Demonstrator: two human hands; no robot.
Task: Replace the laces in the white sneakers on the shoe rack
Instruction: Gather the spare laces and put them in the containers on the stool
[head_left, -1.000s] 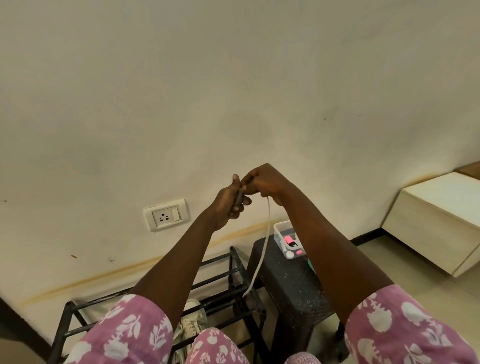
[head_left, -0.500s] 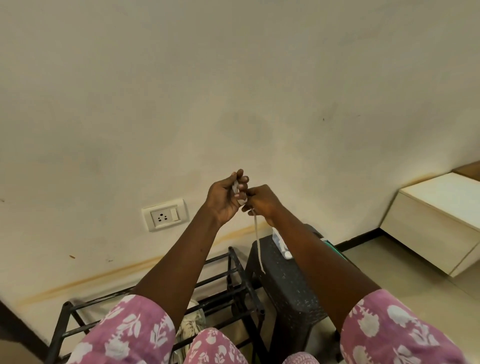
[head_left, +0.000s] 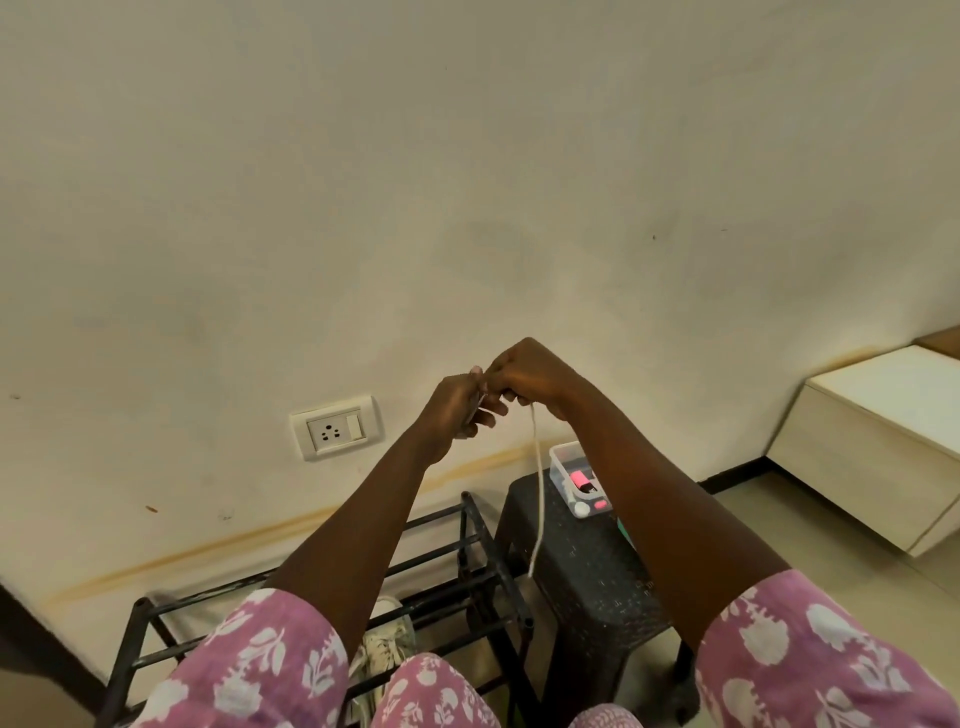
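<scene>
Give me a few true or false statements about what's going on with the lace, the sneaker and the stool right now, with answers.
1. Both the left hand and the right hand grip the white lace. True.
2. The lace's loose end dangles in front of the dark stool. True.
3. The white sneaker sits on the stool. False: it lies on a lower shelf of the black shoe rack.
4. A plug is in the wall socket. False: nothing is plugged in.

Black metal shoe rack (head_left: 471, 525) below the left hand (head_left: 457, 410), white sneaker (head_left: 389, 644) on its lower tier, dark speckled stool (head_left: 587, 582) below the right hand (head_left: 530, 376), clear plastic box (head_left: 566, 462) on the stool top, pale floor (head_left: 810, 535) beneath both, cream cabinet (head_left: 872, 441) far right of that hand.
</scene>
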